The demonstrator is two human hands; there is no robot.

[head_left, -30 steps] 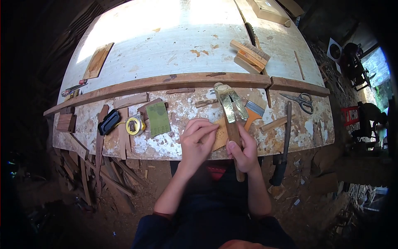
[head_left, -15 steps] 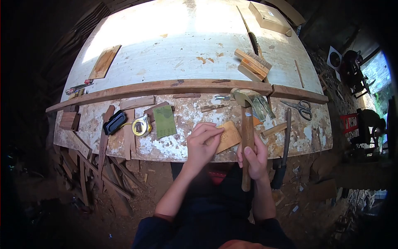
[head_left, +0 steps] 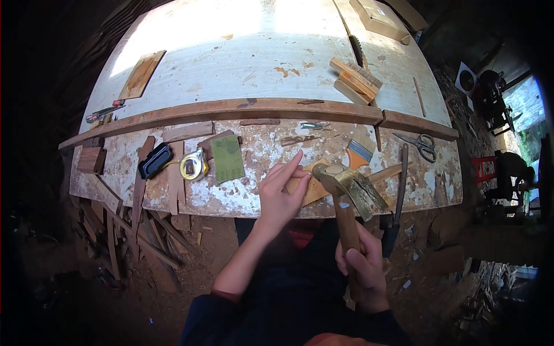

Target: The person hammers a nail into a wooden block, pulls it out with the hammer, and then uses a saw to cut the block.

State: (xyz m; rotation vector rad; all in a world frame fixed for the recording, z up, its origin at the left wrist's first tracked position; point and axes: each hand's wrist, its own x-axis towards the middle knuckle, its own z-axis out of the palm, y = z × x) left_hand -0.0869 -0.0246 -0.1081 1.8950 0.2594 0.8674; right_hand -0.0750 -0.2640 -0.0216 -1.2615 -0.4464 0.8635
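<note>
A hammer with a wooden handle (head_left: 346,222) and a worn, dark metal head is gripped in my right hand (head_left: 365,268). Its head hangs over the bench's front edge, beside my left hand (head_left: 281,190). The left thumb and a finger pinch together above a small flat wooden piece (head_left: 316,192) with a row of small marks, while the index finger points up. Whatever sits in that pinch is too small to make out. The hammer head and my fingers partly cover the wooden piece.
Close by are a paintbrush (head_left: 359,153), scissors (head_left: 424,147), green sandpaper (head_left: 227,158), a tape measure (head_left: 193,165) and a black case (head_left: 156,161). A long wooden bar (head_left: 225,115) crosses the workbench (head_left: 231,69). Behind it lie wood blocks (head_left: 356,81) and a saw blade (head_left: 356,51).
My right hand has drawn down toward my body, and the hammer head has dropped lower, uncovering the paintbrush. The left index finger has lifted away from the pinch. The view has shifted slightly.
</note>
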